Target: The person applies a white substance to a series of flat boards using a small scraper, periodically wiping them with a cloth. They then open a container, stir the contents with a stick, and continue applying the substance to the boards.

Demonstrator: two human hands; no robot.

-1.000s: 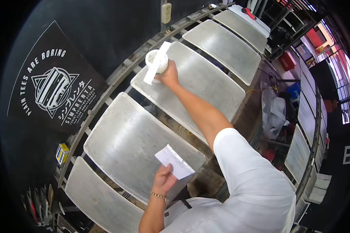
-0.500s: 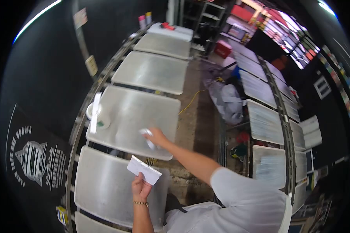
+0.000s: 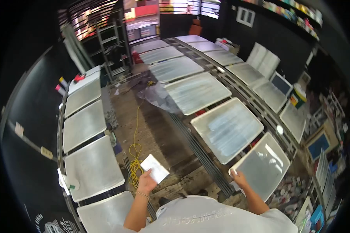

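My left hand (image 3: 146, 183), with a beaded bracelet at its wrist, is closed on the lower edge of a white rectangular card (image 3: 156, 167) over the floor. Farther right, my right hand (image 3: 240, 179) is at the left corner of a glossy grey flat panel (image 3: 262, 165). Its fingers are closed, and a small white bit shows at their tips; what it is I cannot make out. Just beyond lies another panel (image 3: 227, 130) with bluish-white streaks across its surface.
Rows of similar panels (image 3: 94, 167) run along rails on both sides of a walkway. A coiled yellow cord (image 3: 135, 167) and dark metal bars (image 3: 194, 149) lie on the floor. A roll of tape (image 3: 72, 183) sits at the left rail. Clutter (image 3: 289, 192) fills the lower right.
My view has swung to the right. My right hand has left the left-row panel, where it held something white and blurred, for the right-row panel. My left hand still holds the card.
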